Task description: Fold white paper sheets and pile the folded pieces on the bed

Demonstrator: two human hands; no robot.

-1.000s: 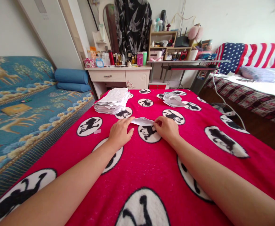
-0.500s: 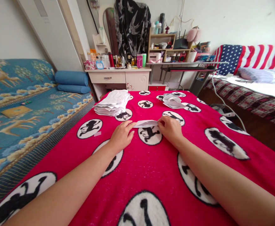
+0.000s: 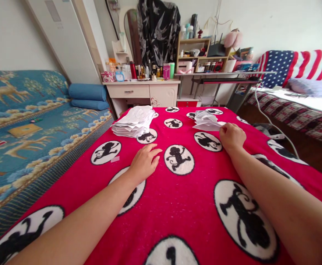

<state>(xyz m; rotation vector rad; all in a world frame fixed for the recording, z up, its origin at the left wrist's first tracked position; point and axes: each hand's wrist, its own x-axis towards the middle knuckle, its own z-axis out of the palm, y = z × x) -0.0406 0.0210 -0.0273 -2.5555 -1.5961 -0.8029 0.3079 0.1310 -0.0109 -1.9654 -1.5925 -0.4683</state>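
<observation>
Head view: right hand (image 3: pixel 233 136) pinches folded paper (image 3: pixel 208 127) at 3 o'clock; left hand (image 3: pixel 145 162) lies loosely spread, 7 o'clock.

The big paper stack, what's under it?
The red blanket shows around the big paper stack, whose near right edge partly overlaps a white monkey oval. Whatever else lies underneath is covered.

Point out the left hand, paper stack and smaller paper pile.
Left hand (image 3: pixel 144 162): head view, back of the hand.
Paper stack (image 3: pixel 135 117): head view, top sheet.
Smaller paper pile (image 3: pixel 205 119): head view, middle of the pile.
</observation>
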